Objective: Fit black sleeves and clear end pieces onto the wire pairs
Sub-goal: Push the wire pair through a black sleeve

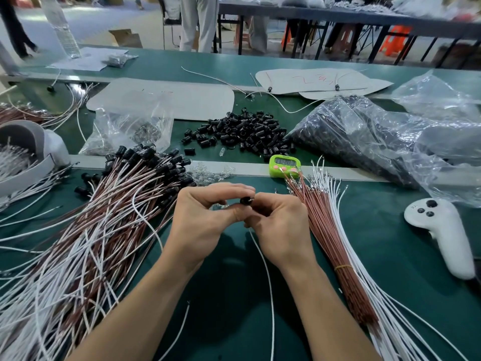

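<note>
Nearest us, a white wire (269, 282) trails over the green bench (234, 295) up into our hands. Both hands work nearer than the green timer (284, 165) and slightly to its left. The left grip (205, 217) and right grip (281, 225) meet fingertip to fingertip, fingers curled, pinching one black sleeve (246, 201) between them. We cannot tell whether a clear piece sits inside it.

Left of the timer and nearer lies a heap of sleeved wire pairs (117, 217). Right of the timer and nearer lies a banded bundle of brown and white wires (335, 230). Just left of the timer sit loose clear end pieces (210, 174). Beyond the timer are heaped loose black sleeves (242, 134), and beyond it to the right is a clear bag (351, 131) holding more.
</note>
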The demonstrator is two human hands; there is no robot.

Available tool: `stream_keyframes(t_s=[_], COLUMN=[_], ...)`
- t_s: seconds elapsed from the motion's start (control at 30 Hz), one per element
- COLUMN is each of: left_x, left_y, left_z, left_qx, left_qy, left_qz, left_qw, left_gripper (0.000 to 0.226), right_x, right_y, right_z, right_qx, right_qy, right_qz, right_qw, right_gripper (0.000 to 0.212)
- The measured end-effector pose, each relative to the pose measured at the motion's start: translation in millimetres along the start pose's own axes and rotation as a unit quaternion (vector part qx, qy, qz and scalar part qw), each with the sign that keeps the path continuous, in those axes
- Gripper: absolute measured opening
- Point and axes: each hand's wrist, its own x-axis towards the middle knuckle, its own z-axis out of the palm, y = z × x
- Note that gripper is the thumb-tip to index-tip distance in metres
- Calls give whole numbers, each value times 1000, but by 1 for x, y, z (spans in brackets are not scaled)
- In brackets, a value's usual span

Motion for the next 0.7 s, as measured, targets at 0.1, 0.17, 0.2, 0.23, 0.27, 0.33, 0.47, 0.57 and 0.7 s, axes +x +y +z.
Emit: stream_keyframes(t_s=[0.1,0.17,0.2,0.23,0.27,0.33,0.47,0.57,0.7], left_x=[0,1,1,0,0,0,-1,-2,-1], left_y=[0,-1,-1,-1,-1,0,1,2,2], left_z=[-1,-2,-2,-2,-1,-1,0,0,1], left_qx=[5,0,-7,-13,-15,-8,0,10,-17], left_qy=[-7,-6,-5,-4,-3,-1,-1,0,26], left_qz=[-6,-12,-14,-15,-17,-18,-17,-21,-50], left_qw=[1000,1000,1000,1000,1000,1000,1000,1000,998], left_gripper=[30,29,29,29,30,29,25,29,28], right_x=[-1,-2,-2,-2,-1,-1,-2,-3,-2], right_y=[0,-1,-2,-2,-3,-4,-3,-3,-1], right_z=[-1,-1,-1,0,0,1,2,1,2], right_qx=[8,8,7,4,0,-9,-24,-24,-11], right_qy=[2,6,9,12,16,23,29,23,22], right_qz=[-7,-16,-19,-20,-19,-15,-6,-5,1], right_qw=[1000,1000,1000,1000,1000,1000,999,999,1000], right_gripper=[13,17,19,23,28,36,37,40,36])
